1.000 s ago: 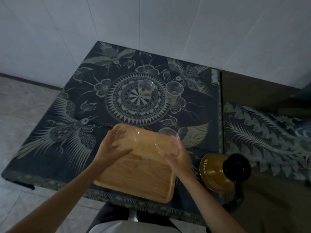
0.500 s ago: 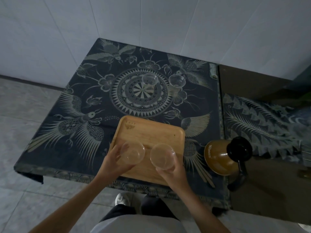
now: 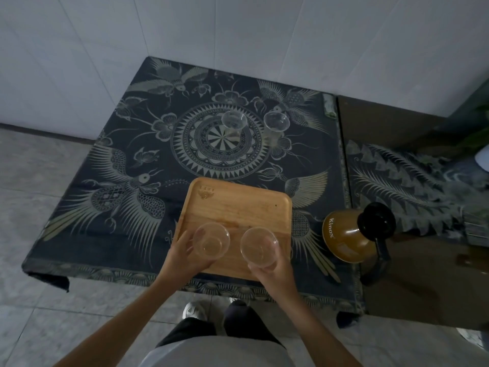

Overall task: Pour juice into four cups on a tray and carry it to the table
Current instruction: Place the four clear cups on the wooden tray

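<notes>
A wooden tray [image 3: 238, 205] lies near the front edge of a table with a dark patterned cloth [image 3: 127, 181]. My left hand [image 3: 185, 254] grips a clear glass cup [image 3: 211, 241] at the tray's near left. My right hand [image 3: 275, 268] grips a second clear cup [image 3: 259, 247] at the tray's near right. Whether either cup rests on the tray or hovers just above it, I cannot tell. Two more clear cups [image 3: 234, 121] [image 3: 276, 123] stand on the cloth beyond the tray. A jug of amber juice [image 3: 346, 234] with a black lid and handle stands right of the tray.
A white tiled wall [image 3: 238, 35] backs the table. A second dark surface [image 3: 423, 274] with patterned cloth adjoins on the right. Pale floor tiles [image 3: 39, 194] lie to the left and below, where my legs and a shoe [image 3: 194, 311] show.
Both hands have brought the two cups back from mid-tray to its near edge. The view has pulled back, showing more of the floor.
</notes>
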Tool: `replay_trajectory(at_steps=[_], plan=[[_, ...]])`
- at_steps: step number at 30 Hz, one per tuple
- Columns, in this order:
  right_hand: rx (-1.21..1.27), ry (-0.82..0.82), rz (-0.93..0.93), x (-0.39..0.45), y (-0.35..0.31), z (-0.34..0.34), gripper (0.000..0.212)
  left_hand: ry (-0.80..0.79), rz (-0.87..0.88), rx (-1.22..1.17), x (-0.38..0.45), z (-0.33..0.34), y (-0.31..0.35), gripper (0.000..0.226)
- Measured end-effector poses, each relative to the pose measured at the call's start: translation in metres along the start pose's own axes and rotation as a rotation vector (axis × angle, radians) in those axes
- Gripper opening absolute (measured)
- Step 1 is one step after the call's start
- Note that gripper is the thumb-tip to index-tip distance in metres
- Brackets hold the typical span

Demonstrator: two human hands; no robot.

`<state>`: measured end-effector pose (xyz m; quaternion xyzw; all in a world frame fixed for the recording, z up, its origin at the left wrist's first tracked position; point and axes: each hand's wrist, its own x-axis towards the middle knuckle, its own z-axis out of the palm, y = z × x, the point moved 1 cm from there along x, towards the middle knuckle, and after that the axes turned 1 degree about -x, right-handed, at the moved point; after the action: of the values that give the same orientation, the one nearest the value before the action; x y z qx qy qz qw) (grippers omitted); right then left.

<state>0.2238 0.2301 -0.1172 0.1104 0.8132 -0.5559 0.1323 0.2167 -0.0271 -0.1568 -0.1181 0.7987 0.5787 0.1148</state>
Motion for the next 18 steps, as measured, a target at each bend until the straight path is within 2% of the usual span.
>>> replay_trajectory(at_steps=[5, 8, 10, 14, 18], plan=[[0.005, 0.022, 0.002, -0.001, 0.002, 0.001, 0.073, -0.017, 0.003, 0.009, 0.001, 0.005, -0.002, 0.073], [0.038, 0.005, 0.012, -0.002, 0.004, 0.000, 0.077, -0.025, 0.032, 0.012, -0.001, 0.005, -0.001, 0.079], [0.063, -0.002, 0.014, -0.004, 0.009, -0.002, 0.085, -0.042, 0.041, 0.001, -0.002, 0.001, -0.003, 0.090], [0.074, -0.010, 0.036, -0.009, 0.010, -0.008, 0.107, -0.127, 0.039, 0.016, -0.003, -0.010, -0.004, 0.130], [0.038, -0.005, 0.009, -0.015, -0.001, -0.015, 0.121, -0.165, 0.124, 0.029, -0.002, -0.021, 0.007, 0.143]])
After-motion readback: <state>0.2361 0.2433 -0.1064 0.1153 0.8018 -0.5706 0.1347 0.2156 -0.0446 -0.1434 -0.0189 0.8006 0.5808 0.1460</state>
